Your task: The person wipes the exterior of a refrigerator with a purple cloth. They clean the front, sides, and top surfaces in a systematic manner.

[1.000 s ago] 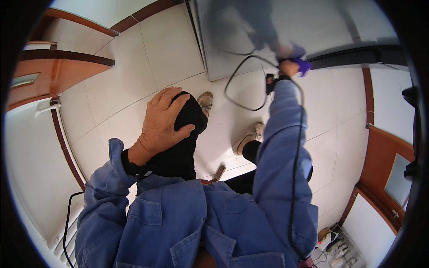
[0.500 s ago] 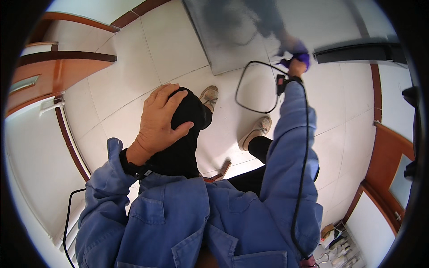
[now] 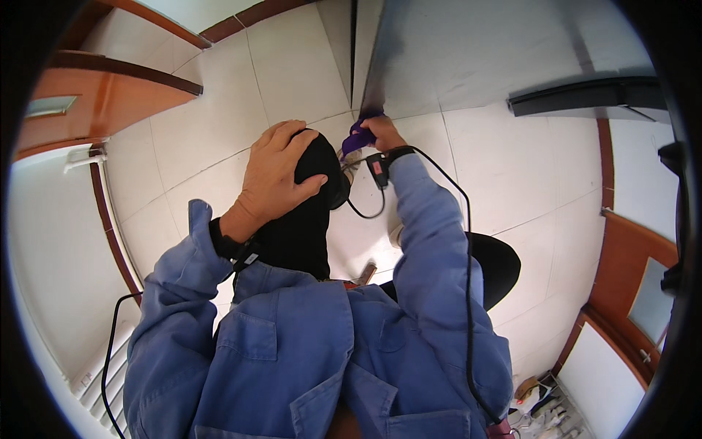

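Note:
My left hand (image 3: 276, 175) lies flat on my black-trousered knee (image 3: 296, 238), its fingers spread and holding nothing. In my right hand (image 3: 385, 133) a purple cloth (image 3: 358, 139) is bunched up, its lower part hanging past the fingers. The cloth is at the lower left corner of a large glossy grey panel (image 3: 504, 55); whether it presses on the front or the side edge cannot be told. A black cable with a small black box (image 3: 378, 170) hangs at my right wrist and loops below it.
Pale floor tiles (image 3: 526, 161) surround me. A black bar-shaped part (image 3: 585, 96) juts out along the panel's right. Brown wooden doors (image 3: 124, 84) stand at the left, another door (image 3: 636, 256) at the right. Assorted small items (image 3: 545, 406) lie at the lower right.
My right hand has swept left with the purple cloth, from the panel's lower middle to its left corner. The cable loop has swung along. My left hand stays on the knee.

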